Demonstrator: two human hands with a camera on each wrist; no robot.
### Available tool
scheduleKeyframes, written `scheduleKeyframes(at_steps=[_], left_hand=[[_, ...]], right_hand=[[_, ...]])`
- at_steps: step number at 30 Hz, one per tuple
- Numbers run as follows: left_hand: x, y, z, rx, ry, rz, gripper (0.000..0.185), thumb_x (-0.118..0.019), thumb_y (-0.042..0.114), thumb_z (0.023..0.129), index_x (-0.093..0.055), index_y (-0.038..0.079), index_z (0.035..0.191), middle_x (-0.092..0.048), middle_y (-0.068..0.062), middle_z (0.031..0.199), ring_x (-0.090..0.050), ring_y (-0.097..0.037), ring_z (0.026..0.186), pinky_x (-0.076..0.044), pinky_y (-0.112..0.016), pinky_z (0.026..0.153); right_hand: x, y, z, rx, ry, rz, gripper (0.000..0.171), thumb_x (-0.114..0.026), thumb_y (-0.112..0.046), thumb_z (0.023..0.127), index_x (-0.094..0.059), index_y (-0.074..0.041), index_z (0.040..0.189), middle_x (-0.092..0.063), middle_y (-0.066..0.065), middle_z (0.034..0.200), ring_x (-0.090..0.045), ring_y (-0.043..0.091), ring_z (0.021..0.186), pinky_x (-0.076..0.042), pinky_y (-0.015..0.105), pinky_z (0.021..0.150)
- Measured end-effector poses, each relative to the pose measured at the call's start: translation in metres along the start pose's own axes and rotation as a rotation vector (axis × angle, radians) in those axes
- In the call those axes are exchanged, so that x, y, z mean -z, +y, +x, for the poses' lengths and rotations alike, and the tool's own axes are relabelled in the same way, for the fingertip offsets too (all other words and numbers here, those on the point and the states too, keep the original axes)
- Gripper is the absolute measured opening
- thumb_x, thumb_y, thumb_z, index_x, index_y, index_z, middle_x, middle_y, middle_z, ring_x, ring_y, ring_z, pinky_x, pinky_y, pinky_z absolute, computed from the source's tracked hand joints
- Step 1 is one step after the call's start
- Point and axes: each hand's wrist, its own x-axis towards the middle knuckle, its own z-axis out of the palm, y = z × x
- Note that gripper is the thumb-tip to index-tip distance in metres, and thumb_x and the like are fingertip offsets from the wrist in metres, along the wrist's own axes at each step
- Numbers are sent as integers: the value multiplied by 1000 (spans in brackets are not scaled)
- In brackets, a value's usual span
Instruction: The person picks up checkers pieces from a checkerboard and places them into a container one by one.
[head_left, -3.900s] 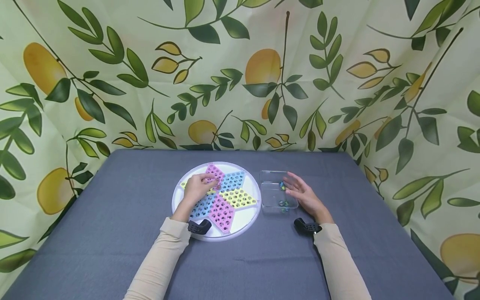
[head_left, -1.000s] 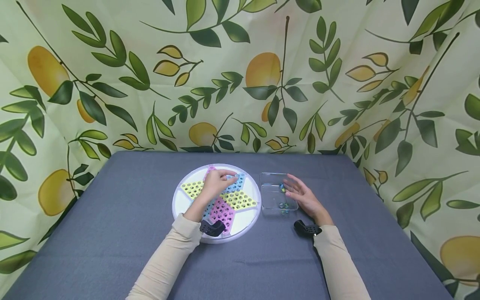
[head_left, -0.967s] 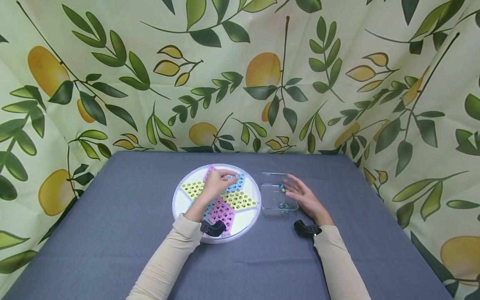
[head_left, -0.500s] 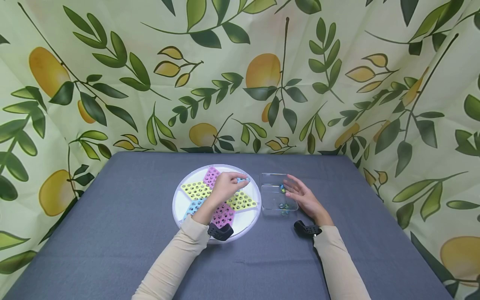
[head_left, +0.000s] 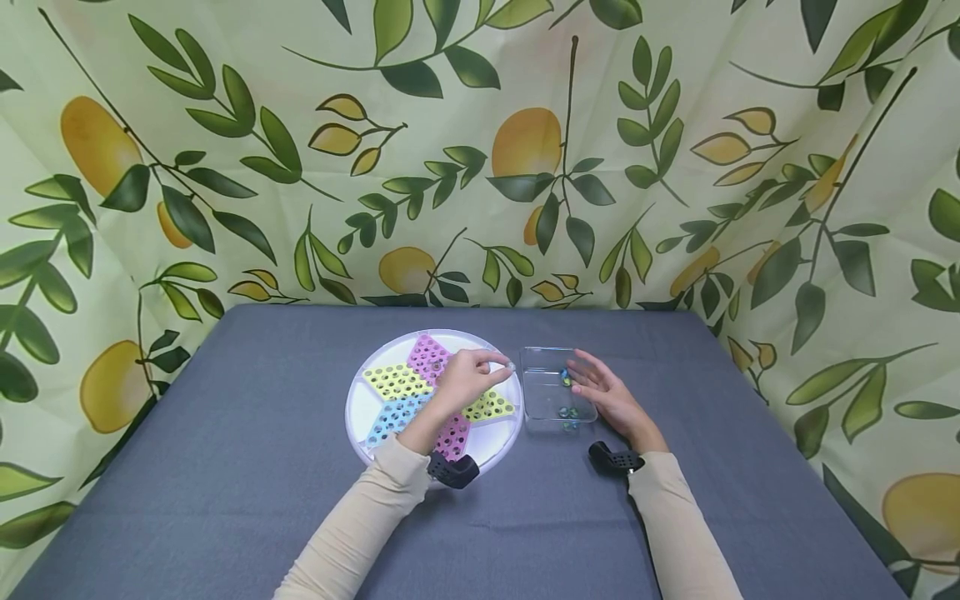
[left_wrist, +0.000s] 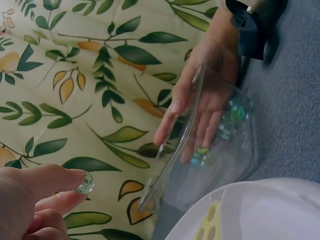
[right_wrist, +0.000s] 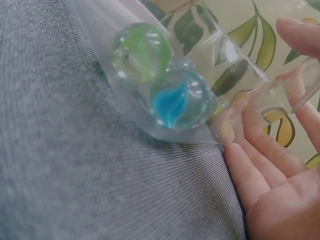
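Note:
My left hand [head_left: 467, 377] pinches a clear glass marble [left_wrist: 86, 182] between thumb and forefinger, above the right rim of the round white Chinese checkers board [head_left: 356, 408]. Pink, yellow and blue star points with rows of holes cover the board. To its right stands a clear rectangular container [head_left: 542, 419], holding several marbles, among them a green-streaked one [right_wrist: 142, 52] and a blue-streaked one [right_wrist: 180, 100]. My right hand [head_left: 611, 398] rests against the container's right side, its fingers extended along the outer wall and its thumb near the rim.
A grey cloth [head_left: 225, 450] covers the table. Behind it hangs a curtain [head_left: 480, 200] printed with leaves and lemons. Each wrist wears a black camera strap, the right one [head_left: 617, 458] close to the cloth.
My left hand has moved right across the board from the pink section near the centre, carrying the marble toward the container. My right hand has stayed beside the container.

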Motion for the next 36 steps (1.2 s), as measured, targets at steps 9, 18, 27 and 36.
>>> scheduleKeyframes(at_steps=[9,18,27,36], left_hand=[[-14,-1,-1,-55,-22,-38,24,-69,16,86,-72,2,106,-24,10,47,-21,-3,43,-20,-16,43],[-25,1,0,-64,-43,-36,24,-69,16,87,-72,2,106,-24,10,48,-21,-3,44,-19,-16,43],[-32,3,-2,-63,-50,14,25,-69,18,86,-72,4,107,-27,11,48,-24,-2,44,-20,-15,44],[-37,1,-3,-57,-72,42,26,-69,18,86,-72,4,107,-27,10,48,-22,-3,45,-19,-15,44]], right_hand=[[0,-1,-1,-17,6,-13,77,-58,-12,94,-10,-6,154,-17,25,159,-16,42,149,-40,9,99],[0,-1,-1,-31,17,-56,74,-57,-14,96,-12,-10,155,-18,23,160,-17,41,149,-16,53,119],[0,-1,0,-37,24,-40,73,-56,-11,96,-13,-12,154,-18,23,160,-16,42,149,-12,59,119],[1,1,1,-23,17,-47,74,-56,-12,96,-11,-9,154,-17,24,160,-16,43,149,-12,59,119]])
